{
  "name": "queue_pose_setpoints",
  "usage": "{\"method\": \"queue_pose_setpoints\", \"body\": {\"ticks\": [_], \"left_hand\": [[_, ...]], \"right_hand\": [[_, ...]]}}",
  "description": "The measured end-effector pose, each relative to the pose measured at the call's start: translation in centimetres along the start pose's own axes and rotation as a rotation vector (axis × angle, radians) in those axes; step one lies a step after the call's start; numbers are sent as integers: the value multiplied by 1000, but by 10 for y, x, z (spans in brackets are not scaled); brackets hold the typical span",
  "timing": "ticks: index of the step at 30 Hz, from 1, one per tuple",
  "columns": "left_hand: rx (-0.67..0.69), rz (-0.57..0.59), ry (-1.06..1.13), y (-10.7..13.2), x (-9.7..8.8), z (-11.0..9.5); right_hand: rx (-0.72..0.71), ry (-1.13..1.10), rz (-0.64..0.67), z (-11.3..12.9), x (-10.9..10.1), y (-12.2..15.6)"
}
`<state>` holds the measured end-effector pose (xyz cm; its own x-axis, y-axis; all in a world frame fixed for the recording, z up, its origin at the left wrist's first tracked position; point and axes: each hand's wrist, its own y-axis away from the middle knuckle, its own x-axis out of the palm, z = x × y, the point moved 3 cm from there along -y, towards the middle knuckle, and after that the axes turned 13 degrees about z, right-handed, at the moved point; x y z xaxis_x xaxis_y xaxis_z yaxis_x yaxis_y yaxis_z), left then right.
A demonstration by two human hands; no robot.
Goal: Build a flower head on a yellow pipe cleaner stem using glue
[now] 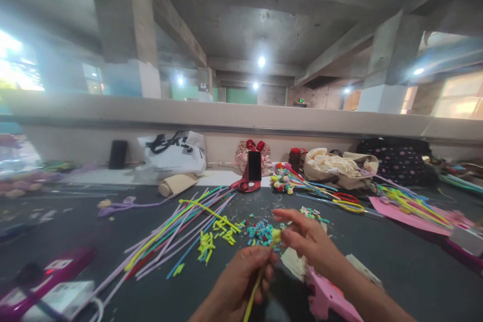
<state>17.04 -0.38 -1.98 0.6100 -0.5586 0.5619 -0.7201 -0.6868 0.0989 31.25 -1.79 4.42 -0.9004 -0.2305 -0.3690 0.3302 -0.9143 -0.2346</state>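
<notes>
My left hand (254, 266) is closed around a yellow pipe cleaner (249, 307), which runs down toward the lower edge of the view. At its upper end sits a small yellow tuft (276, 235). Beside this tuft is my right hand (307, 236), fingers stretched out and apart; one fingertip is right at the tuft, and whether it touches cannot be made out. Just beyond the hands lies a pile of blue and red cut pieces (259, 234). Short yellow pieces (207, 245) are scattered to the left. A pink glue gun (330, 294) lies under my right forearm.
Long coloured pipe cleaners (169, 236) spread across the left. Red-and-yellow scissors (349, 204) lie at the back right, near finished colourful bunches (283, 178). A phone (254, 166) stands upright at the back, between a white bag (175, 153) and a cloth bag (335, 166).
</notes>
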Motion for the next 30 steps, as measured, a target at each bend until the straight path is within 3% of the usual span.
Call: {"method": "queue_pose_setpoints", "body": {"ticks": [5,11,17,24,30], "left_hand": [[133,-105,134,4,-8,-12],[239,-44,205,4,-12,-24],[224,-1,170,4,-11,-23],[184,-29,54,3,-11,-18],[191,5,-73,-4,-10,-13]], "right_hand": [[142,-8,-160,-12,-11,2],[145,-6,-68,-25,0,4],[148,-26,18,-27,13,-1],[68,-104,14,-24,11,-6],[27,-225,106,-11,13,-4]]}}
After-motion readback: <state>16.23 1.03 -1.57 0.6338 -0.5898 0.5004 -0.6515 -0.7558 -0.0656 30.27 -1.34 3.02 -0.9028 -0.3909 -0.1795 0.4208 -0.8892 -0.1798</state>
